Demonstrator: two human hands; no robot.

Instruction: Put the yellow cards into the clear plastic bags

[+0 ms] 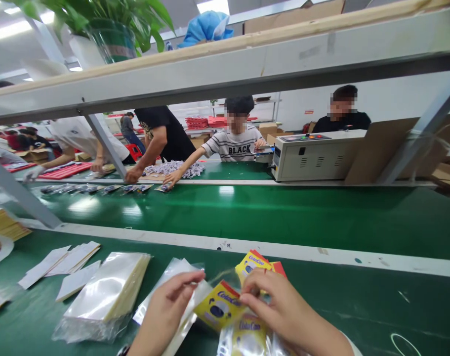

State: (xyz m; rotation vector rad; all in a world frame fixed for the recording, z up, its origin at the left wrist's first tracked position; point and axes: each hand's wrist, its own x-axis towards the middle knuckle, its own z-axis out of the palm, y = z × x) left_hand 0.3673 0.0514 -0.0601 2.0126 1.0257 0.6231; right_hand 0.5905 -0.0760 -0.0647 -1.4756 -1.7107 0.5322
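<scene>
At the bottom edge, where the wrists are cut off, the left hand pinches a clear plastic bag and the right hand grips a yellow packet at the bag's mouth, over more packets partly hidden beneath. Left on the green desk lies a stack of clear bags beside white cards. Beyond the conveyor belt, co-workers handle small items too distant to identify.
</scene>
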